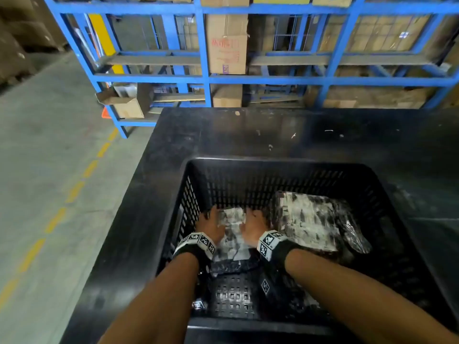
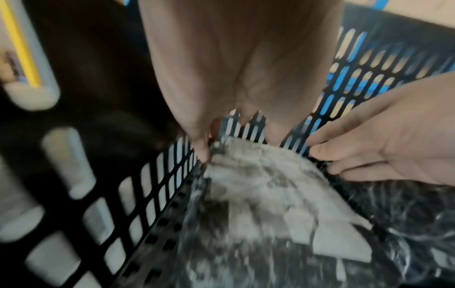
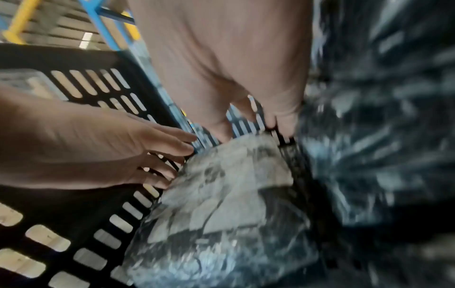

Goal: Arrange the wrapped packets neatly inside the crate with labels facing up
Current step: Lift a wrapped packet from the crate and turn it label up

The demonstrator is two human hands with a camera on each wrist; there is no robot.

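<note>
Both our forearms reached down from the near edge into the black slotted crate (image 1: pixel 196 184), which sat on a dark, scuffed table (image 1: pixel 273 130). Our left hand (image 1: pixel 211 225) and right hand (image 1: pixel 253 227) flanked 1 wrapped packet (image 1: pixel 232 234) in the crate's far left part, its pale label side up. We saw from the left wrist camera that the left fingers (image 2: pixel 203 150) ran nearly straight down along the packet's (image 2: pixel 258 191) left edge, squeezed between it and the crate's slotted side wall (image 2: pixel 138 196); they pressed against it rather than curling round it. Our right hand's fingers (image 2: pixel 327 148) lay extended too, tips touching the packet's far right corner. The right wrist camera agreed: right fingers (image 3: pixel 283 120) pointed down at the packet's (image 3: pixel 221 187) far edge by the back wall, left fingers (image 3: pixel 172 144) spread flat at its left corner (everything there was smeared by blur, so finer contact we could not tell). A 2nd, larger packet (image 1: pixel 310 219) lay just beside the right hand, label up as well, its dark plastic wrap trailing towards the crate's right wall. Beyond the table stood blue shelving (image 1: pixel 206 78) loaded with cardboard boxes (image 1: pixel 227 43), and a grey floor with a dashed yellow line (image 1: pixel 57 219) ran along our left.
</note>
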